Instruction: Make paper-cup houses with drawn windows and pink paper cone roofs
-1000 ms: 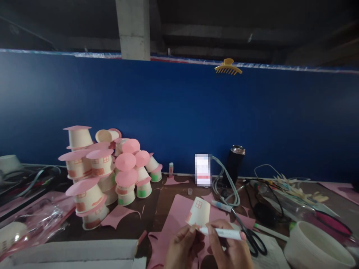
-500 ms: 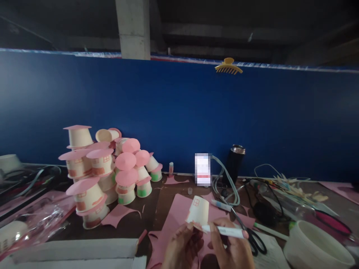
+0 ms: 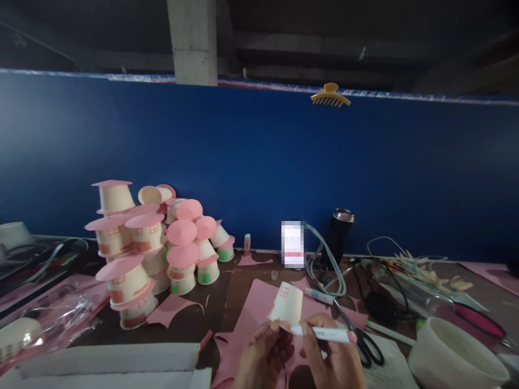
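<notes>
My left hand [image 3: 263, 351] is closed on the near rim of a white paper cup [image 3: 288, 305] that has a red window drawn on its side. The cup lies tilted over pink paper [image 3: 253, 313]. In my right hand [image 3: 330, 354] a white marker [image 3: 330, 334] is pinched, its tip pointing left at the cup's near edge. My fingers partly hide that edge, so the mark there does not show clearly. Beyond the cup lies a second marker [image 3: 319, 295]. Black-handled scissors [image 3: 368, 348] rest right of my right hand.
Paper cups with pink paper roofs [image 3: 133, 283] stand stacked at the left. A pixelated phone screen [image 3: 292, 244], a coiled cable [image 3: 340, 275] and a black flask [image 3: 339, 237] are along the blue partition [image 3: 243, 151]. A white bowl [image 3: 450, 356] stands at the right, a white box [image 3: 109, 362] at the front left.
Almost nothing differs. The marker and my right hand have shifted very slightly at the cup's near edge; my left hand keeps its hold.
</notes>
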A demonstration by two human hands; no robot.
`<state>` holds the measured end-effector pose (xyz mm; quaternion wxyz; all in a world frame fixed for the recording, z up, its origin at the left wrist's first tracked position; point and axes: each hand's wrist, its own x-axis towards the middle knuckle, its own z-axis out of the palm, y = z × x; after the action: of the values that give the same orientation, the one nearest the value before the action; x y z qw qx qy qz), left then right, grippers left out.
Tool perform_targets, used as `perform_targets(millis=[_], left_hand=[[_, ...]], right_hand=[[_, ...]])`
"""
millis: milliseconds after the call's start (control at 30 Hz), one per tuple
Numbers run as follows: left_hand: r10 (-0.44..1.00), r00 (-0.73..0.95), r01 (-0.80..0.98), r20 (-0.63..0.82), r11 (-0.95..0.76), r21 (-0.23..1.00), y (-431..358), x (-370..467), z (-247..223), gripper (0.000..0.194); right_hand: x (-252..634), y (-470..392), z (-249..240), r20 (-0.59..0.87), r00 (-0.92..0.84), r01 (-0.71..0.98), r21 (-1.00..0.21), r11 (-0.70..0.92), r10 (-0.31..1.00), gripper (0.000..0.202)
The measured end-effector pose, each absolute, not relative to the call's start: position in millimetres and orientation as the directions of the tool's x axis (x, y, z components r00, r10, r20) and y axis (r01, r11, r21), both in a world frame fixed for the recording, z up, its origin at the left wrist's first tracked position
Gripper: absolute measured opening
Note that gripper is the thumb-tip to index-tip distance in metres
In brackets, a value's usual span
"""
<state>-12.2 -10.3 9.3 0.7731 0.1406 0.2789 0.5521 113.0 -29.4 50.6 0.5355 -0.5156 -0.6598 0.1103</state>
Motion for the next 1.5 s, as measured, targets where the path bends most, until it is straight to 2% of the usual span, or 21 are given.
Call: perform_targets(millis=[333, 667, 867, 1033, 1200, 1500], left_hand=[[0.934, 0.242, -0.795, -0.263, 0.346, 0.497, -10, -11, 9, 0.024], [0.941, 0.232, -0.817, -0.248, 0.327, 0.475, -9, -10, 7, 0.025], [0.941, 0.242, -0.797, -0.235, 0.332, 0.505, -8, -11, 5, 0.026], [0.947, 0.229, -0.789, -0.225, 0.316, 0.527, -10, -9, 10, 0.028], [0.958, 0.227, -0.733, -0.175, 0.286, 0.617, -9, -5, 8, 0.031], [0.965, 0.247, -0.708, -0.088, 0.242, 0.664, -1, 1, -8, 0.032]], right_hand=[[115, -28, 49, 0.582, 0.113, 0.530, -0.720, 0.447, 0.805, 0.030], [120, -25, 44, 0.618, 0.069, 0.622, -0.640, 0.451, 0.783, 0.032], [122, -24, 42, 0.631, 0.084, 0.654, -0.619, 0.435, 0.771, 0.032], [116, -27, 44, 0.612, 0.079, 0.581, -0.670, 0.463, 0.787, 0.029], [117, -27, 45, 0.629, 0.025, 0.579, -0.642, 0.502, 0.777, 0.024], [116, -27, 42, 0.614, 0.029, 0.551, -0.668, 0.500, 0.789, 0.024]])
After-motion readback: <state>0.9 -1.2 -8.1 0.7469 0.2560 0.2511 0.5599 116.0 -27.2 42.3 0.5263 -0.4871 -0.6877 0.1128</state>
